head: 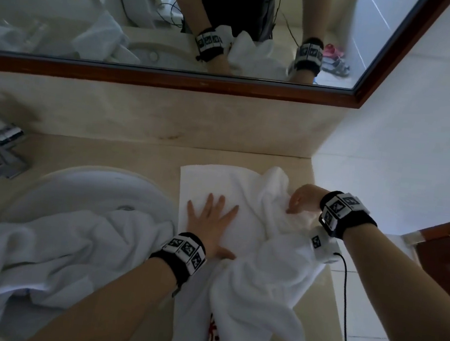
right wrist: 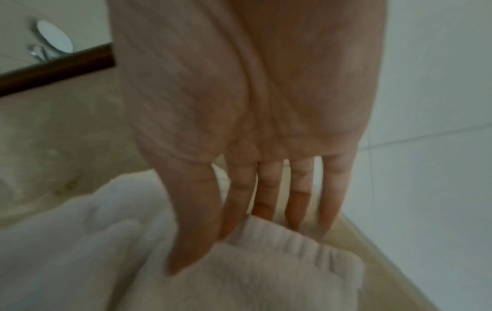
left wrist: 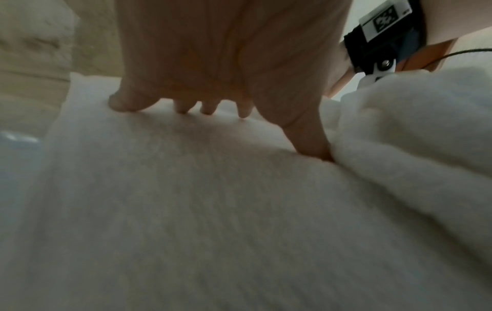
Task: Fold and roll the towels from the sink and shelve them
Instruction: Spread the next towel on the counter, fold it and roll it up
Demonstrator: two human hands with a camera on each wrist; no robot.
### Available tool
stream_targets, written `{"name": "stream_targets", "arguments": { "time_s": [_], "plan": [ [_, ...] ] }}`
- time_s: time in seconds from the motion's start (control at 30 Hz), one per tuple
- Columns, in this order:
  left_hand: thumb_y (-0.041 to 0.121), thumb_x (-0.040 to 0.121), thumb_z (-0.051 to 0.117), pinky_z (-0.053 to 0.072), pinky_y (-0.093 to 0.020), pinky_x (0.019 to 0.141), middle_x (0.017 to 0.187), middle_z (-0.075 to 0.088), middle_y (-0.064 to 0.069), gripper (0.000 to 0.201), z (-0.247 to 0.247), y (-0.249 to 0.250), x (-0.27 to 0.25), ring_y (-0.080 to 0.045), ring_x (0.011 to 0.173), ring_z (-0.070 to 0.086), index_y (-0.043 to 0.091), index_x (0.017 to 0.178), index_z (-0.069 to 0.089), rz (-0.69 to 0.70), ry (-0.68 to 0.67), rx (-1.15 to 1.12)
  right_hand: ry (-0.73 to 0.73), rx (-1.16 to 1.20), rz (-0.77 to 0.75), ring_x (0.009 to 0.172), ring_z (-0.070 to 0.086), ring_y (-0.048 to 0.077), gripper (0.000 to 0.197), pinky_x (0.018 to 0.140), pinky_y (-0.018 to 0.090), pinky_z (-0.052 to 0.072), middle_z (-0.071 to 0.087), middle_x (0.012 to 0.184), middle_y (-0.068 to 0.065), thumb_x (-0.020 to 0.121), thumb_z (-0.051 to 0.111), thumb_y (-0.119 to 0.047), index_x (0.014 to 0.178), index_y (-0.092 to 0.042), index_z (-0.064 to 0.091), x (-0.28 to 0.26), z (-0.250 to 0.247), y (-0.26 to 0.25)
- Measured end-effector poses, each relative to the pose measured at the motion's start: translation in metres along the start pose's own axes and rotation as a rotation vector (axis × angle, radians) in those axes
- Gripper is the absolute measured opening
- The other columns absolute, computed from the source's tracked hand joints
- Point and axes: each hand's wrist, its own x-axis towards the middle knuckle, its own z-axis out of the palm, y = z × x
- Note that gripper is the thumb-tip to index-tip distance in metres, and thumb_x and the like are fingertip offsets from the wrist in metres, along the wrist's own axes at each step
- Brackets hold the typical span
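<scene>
Towel on counter: white towel (head: 216,186) lay on the beige countertop (head: 102,153), just R of the sink (head: 82,182); far/L part spread flat, R part bunched in a heap, near end hanging over the counter's front edge w/ red marking showing.
Other towel: second white towel (head: 49,248) slumped in and over the sink, untouched.
L hand: left hand (head: 212,222) flat, fingers straight & spread, palm pressing the smoothed part down; wrist view showed fingertips (left wrist: 183,109) on the cloth, thumb against the bunched fold. Held nothing.
R hand: right hand (head: 303,200) over the bunched part; fingers reached down to a ribbed hem (right wrist: 293,237), thumb and index either side of it. Looked like a pinch starting, but blur — can't tell if it was actually closed on the cloth.
Long axis: ran roughly away from the person, front edge toward the backsplash; short edge at far end lay square-ish to the wall.
Handling (judgement): soft, limp, light, thick pile; won't hold shape, drags rather than slides, not fragile. Prob grippy on the stone.
Where to grab (judgement): hem/corner of the bunched R side, pull out taut while L hand anchors flat part.
Step (judgement): flattening before first fold; rolling & shelving not yet done.
</scene>
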Motion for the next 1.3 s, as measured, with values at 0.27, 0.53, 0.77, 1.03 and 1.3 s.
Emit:
{"name": "stream_targets", "arguments": {
  "time_s": [0.27,0.53,0.77,1.03,1.3],
  "plan": [
    [0.058,0.051,0.084,-0.013,-0.066,0.108,0.153,-0.035,-0.007,0.147,-0.005,-0.029,-0.004,-0.037,0.14,-0.03,0.036,0.143,-0.028,-0.056,-0.111,0.2,0.433,0.178,0.129,0.115,0.051,0.035,0.028,0.091,0.037,0.046,0.053,0.124,0.017,0.087,0.055,-0.003,0.115,-0.005,0.056,0.008,0.0,-0.001],
    [0.041,0.071,0.08,0.001,-0.068,0.112,0.157,-0.026,-0.003,0.12,-0.032,-0.024,-0.001,-0.04,0.144,-0.02,0.039,0.148,-0.012,-0.213,-0.163,-0.026,0.691,0.076,0.106,0.135,0.028,0.035,0.05,0.11,0.044,0.032,0.034,0.142,0.015,0.083,0.059,-0.01,0.132,-0.015,0.049,0.009,0.0,-0.012],
    [0.06,0.079,0.061,0.01,-0.068,0.111,0.157,-0.023,-0.007,0.1,0.001,0.001,-0.002,-0.048,0.141,-0.018,0.042,0.148,-0.01,-0.237,-0.043,-0.096,0.274,0.011,-0.039,0.123,0.046,0.029,0.071,0.102,0.036,0.039,0.044,0.132,0.007,0.069,0.08,-0.035,0.131,-0.017,0.049,-0.018,0.05,-0.034],
    [0.043,0.077,0.073,0.015,-0.048,0.117,0.157,0.005,-0.016,0.092,-0.023,-0.003,-0.005,-0.041,0.144,0.007,0.021,0.149,0.021,-0.177,0.025,0.05,0.047,-0.13,-0.053,0.147,-0.011,0.032,0.125,0.12,0.049,0.009,-0.018,0.159,0.003,0.069,0.081,-0.041,0.152,-0.015,-0.009,-0.036,0.083,-0.027],
    [0.039,0.082,0.069,0.046,-0.025,0.077,0.099,0.07,-0.007,0.033,0.018,0.036,-0.038,-0.024,0.093,0.064,0.009,0.094,0.07,-0.153,0.174,-0.535,0.224,-0.287,-0.204,0.118,0.055,0.031,0.035,0.097,0.035,0.045,0.056,0.127,0.014,0.092,0.055,-0.019,0.126,-0.008,0.053,-0.062,0.087,-0.059]
  ]
}}
